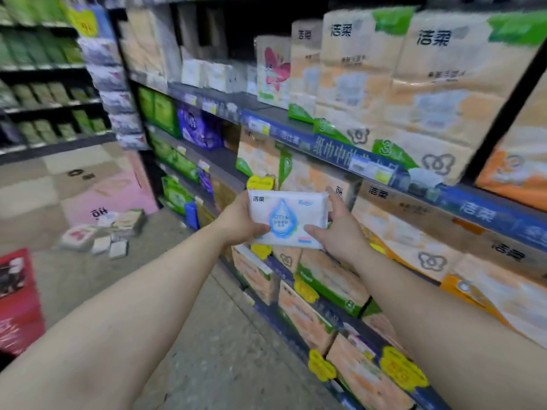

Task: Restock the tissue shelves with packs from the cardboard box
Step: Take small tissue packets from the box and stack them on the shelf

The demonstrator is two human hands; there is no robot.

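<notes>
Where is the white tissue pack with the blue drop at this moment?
In the head view, the white tissue pack sits mid-frame, held between the left hand and the right hand, in front of the shelves on the right.

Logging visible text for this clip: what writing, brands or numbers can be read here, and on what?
"洁柔": white pack held by left hand and right hand.
"洁柔": big beige packs on the upper shelf.
"3": green corner of those packs.
"洁柔": blue shelf strip.
Price tags, yellow stickers and the pack's small print: too blurred.
</notes>
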